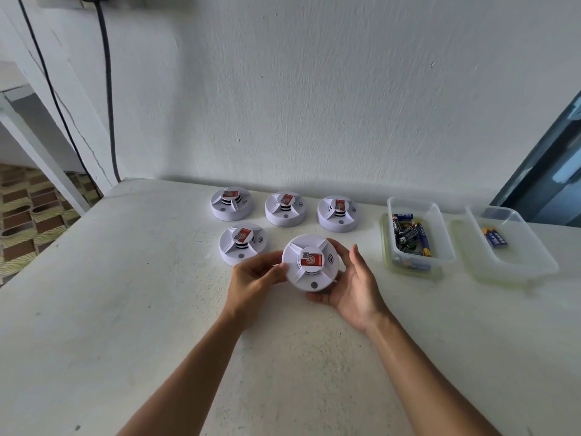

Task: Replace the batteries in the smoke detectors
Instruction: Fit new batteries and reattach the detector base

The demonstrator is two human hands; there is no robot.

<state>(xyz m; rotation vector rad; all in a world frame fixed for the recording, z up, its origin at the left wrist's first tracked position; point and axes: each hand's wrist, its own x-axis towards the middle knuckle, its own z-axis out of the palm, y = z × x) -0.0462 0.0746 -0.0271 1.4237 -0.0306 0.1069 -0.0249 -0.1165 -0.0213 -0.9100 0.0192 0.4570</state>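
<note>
Both hands cradle one smoke detector (310, 262) just off the table: left hand (251, 280) gripping its edge, right hand (352, 286) cupping underneath. Still closed, so barely started; four more detectors (243, 247) behind, batteries in tubs (412, 237) right.

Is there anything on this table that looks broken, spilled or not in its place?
Nothing stands out. Four detectors sit flat on the table, and batteries stay inside both containers.
</note>
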